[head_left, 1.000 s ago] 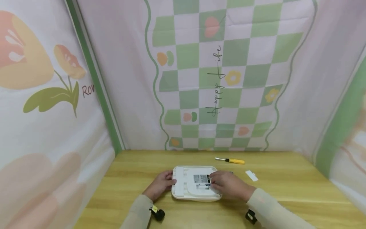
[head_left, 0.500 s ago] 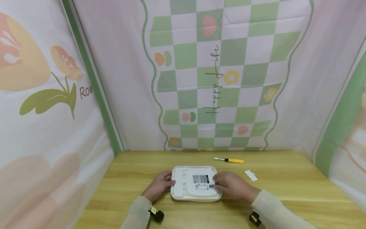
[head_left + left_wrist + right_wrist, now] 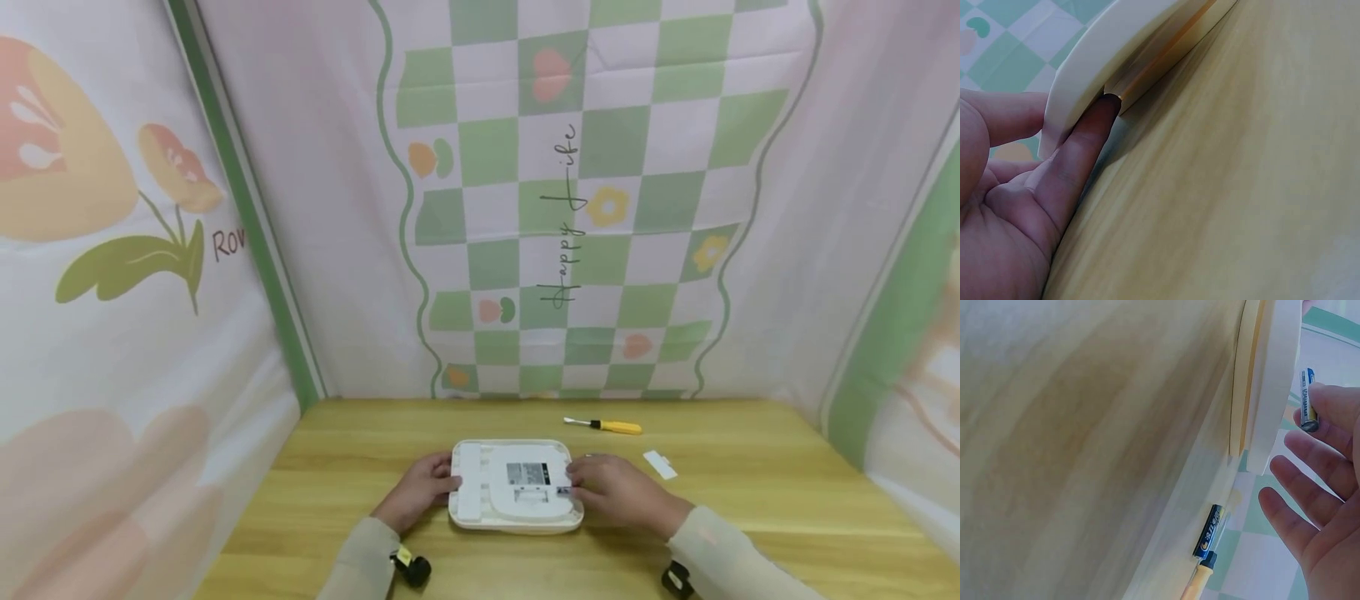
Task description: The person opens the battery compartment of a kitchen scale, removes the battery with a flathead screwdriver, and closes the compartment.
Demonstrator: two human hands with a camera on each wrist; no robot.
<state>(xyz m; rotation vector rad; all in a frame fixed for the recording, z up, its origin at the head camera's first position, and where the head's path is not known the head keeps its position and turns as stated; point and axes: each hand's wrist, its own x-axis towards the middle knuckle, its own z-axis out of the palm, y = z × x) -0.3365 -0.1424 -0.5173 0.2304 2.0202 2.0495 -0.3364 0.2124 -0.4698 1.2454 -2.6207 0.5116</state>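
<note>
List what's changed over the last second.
Right hand moved right, off the slot in the white device, drawing a battery along pinched; the slot now shows uncovered.
Unchanged: left hand gripping the device's left edge; screwdriver and small white piece where they lay.

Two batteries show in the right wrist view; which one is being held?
The upper battery, pinched in the fingers of the right hand. The other battery lies unheld on the table, close to the screwdriver in that view.
</note>
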